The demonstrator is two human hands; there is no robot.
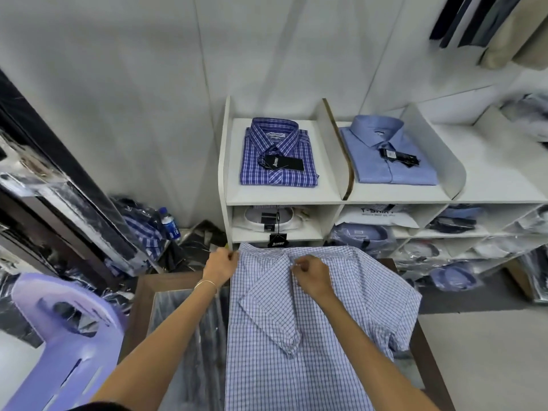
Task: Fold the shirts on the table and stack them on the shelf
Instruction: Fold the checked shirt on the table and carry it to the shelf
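Shirt (296,336) collar hidden under both pinching hands.

The scene is viewed by one wide-angle head camera, aimed forward and steeply down, close above the brown-framed glass-topped table (139,295), with the white compartmented wooden shelf (284,198) seen just beyond it.

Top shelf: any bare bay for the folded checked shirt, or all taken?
The third bay, right of the plain blue folded shirt, shows bare white board. The left bay holds the dark blue plaid folded shirt. Lower cubbies are crowded with bagged shirts.
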